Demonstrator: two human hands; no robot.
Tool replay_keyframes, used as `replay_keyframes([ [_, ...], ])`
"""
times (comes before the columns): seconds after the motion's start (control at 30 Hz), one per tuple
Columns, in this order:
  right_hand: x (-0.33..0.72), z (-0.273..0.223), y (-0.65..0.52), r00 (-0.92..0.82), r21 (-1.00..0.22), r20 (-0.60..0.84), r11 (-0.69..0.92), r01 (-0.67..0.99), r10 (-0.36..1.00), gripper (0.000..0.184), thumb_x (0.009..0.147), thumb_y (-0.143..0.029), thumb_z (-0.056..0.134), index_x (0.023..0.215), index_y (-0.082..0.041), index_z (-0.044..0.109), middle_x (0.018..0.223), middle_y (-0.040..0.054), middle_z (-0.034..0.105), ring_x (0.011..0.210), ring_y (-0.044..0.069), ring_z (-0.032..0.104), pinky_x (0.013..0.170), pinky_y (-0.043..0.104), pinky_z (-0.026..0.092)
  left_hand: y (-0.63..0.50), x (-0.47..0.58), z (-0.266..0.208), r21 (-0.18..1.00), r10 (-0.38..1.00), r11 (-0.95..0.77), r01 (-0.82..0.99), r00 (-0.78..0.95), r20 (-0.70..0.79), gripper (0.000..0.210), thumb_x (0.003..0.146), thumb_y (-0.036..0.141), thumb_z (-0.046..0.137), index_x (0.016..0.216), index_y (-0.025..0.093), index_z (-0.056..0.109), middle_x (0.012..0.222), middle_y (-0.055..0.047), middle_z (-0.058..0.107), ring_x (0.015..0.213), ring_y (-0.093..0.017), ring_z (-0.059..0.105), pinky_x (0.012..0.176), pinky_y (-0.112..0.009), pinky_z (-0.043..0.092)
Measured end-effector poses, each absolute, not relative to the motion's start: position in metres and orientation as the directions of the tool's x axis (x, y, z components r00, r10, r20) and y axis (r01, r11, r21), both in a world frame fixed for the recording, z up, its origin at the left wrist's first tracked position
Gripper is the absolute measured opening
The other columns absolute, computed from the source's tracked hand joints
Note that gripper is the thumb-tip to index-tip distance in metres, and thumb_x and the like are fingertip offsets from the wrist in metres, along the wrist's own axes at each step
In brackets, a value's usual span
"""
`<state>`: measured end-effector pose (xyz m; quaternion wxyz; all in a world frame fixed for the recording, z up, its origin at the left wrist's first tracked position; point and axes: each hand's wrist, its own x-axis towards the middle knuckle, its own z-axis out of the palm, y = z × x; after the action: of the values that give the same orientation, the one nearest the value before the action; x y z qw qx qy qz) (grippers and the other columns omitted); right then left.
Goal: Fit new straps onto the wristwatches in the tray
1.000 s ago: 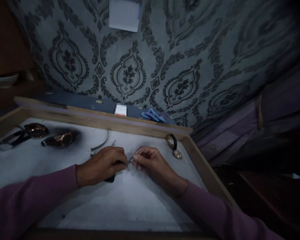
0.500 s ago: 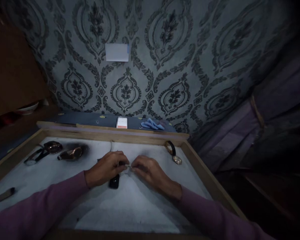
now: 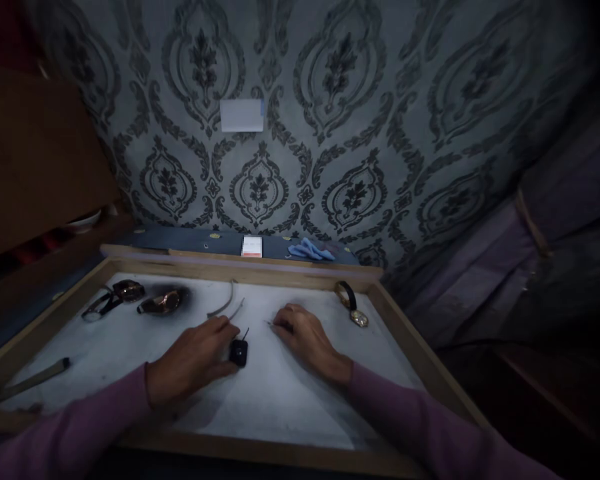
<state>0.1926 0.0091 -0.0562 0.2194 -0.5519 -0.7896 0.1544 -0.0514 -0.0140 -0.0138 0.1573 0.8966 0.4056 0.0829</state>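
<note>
Light falls across the pale lining point(image 3: 280, 400) of a shallow wooden tray point(image 3: 290, 272), seen from the head camera, where a small black case point(image 3: 239, 353) sits between two bare hands, a thin dark stem point(image 3: 246, 333) showing at its far edge. The left hand point(image 3: 193, 360) curves in from the case's left, thumb and fingertips parted at its near and far corners, apparently to frame it from one side; whether they grip it or merely touch it cannot be told. Right of the case and slightly beyond it, the right hand point(image 3: 305, 340) is closed in a fingertip pinch on a slender bright piece point(image 3: 270, 323), too small to identify; the light hold seems suited to so slight a part, leaving one end exposed on the case's side.

Beyond the case lie a curved grey strip point(image 3: 225, 305) and, nearer to it, a thin strip point(image 3: 239, 309). Dark watches point(image 3: 165, 302) lie well to the case's left, and a gold-toned watch point(image 3: 359, 319) lies well to its right, set apart probably to give the hands room. The raised sides around the case would keep loose pieces from straying, and the pale lining likely makes dark ones easier to spot. Farther beyond the case, outside the tray, rests a blue cloth point(image 3: 311, 249).
</note>
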Motion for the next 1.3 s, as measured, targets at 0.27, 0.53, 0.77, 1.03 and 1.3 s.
replay_keyframes([
  [0.27, 0.191, -0.051, 0.007, -0.271, -0.474, 0.215, 0.342, 0.811, 0.938, 0.011, 0.08, -0.008, 0.063, 0.074, -0.016, 0.067, 0.078, 0.0044, 0.067, 0.079, 0.019, 0.061, 0.069, 0.026, 0.041, -0.013, -0.042, -0.017, 0.398, 0.772, -0.568, 0.72, 0.634, -0.045, 0.022, 0.077, 0.014, 0.067, 0.096, 0.019, 0.057, 0.11, -0.007, 0.059, 0.102, -0.026, 0.056, 0.085, -0.035, 0.045],
  [0.53, 0.191, -0.051, 0.005, -0.203, -0.548, 0.296, 0.34, 0.764, 0.933, 0.01, 0.081, -0.01, 0.057, 0.078, -0.016, 0.065, 0.083, 0.0066, 0.065, 0.083, 0.021, 0.059, 0.073, 0.031, 0.043, -0.003, -0.046, -0.035, 0.501, 0.784, -0.566, 0.655, 0.616, 0.081, 0.029, 0.067, 0.009, 0.062, 0.092, 0.02, 0.053, 0.099, -0.005, 0.063, 0.091, -0.022, 0.059, 0.077, -0.029, 0.043],
  [0.77, 0.155, -0.048, -0.007, -0.361, -0.977, -0.056, 0.023, 0.211, 0.931, 0.04, 0.09, -0.052, 0.05, 0.079, -0.015, 0.062, 0.064, 0.0031, 0.062, 0.054, 0.014, 0.054, 0.049, 0.025, 0.04, 0.005, -0.055, -0.036, 0.766, 0.818, -0.44, 0.469, 0.561, 0.127, 0.016, 0.08, 0.022, 0.061, 0.092, 0.02, 0.05, 0.077, 0.004, 0.057, 0.068, -0.014, 0.055, 0.061, -0.022, 0.039],
  [1.03, 0.139, -0.059, -0.011, -0.41, -0.966, -0.179, -0.238, -0.098, 0.895, 0.039, 0.077, -0.052, 0.071, 0.088, -0.015, 0.061, 0.063, 0.0003, 0.067, 0.052, 0.011, 0.061, 0.046, 0.02, 0.043, 0.002, -0.054, -0.036, 0.799, 0.8, -0.392, 0.456, 0.598, 0.051, 0.018, 0.085, 0.026, 0.057, 0.099, 0.022, 0.046, 0.072, 0.004, 0.056, 0.068, -0.016, 0.057, 0.059, -0.023, 0.037],
  [1.3, 0.131, -0.039, -0.015, -0.243, -0.898, -0.218, -0.292, -0.328, 0.945, 0.032, 0.072, -0.038, 0.08, 0.078, -0.014, 0.06, 0.069, 0.0, 0.069, 0.052, 0.008, 0.062, 0.044, 0.015, 0.042, 0.022, -0.065, -0.019, 0.822, 0.856, -0.437, 0.365, 0.449, 0.256, 0.018, 0.092, 0.033, 0.048, 0.103, 0.019, 0.049, 0.073, 0.003, 0.058, 0.062, -0.014, 0.053, 0.057, -0.023, 0.038],
])
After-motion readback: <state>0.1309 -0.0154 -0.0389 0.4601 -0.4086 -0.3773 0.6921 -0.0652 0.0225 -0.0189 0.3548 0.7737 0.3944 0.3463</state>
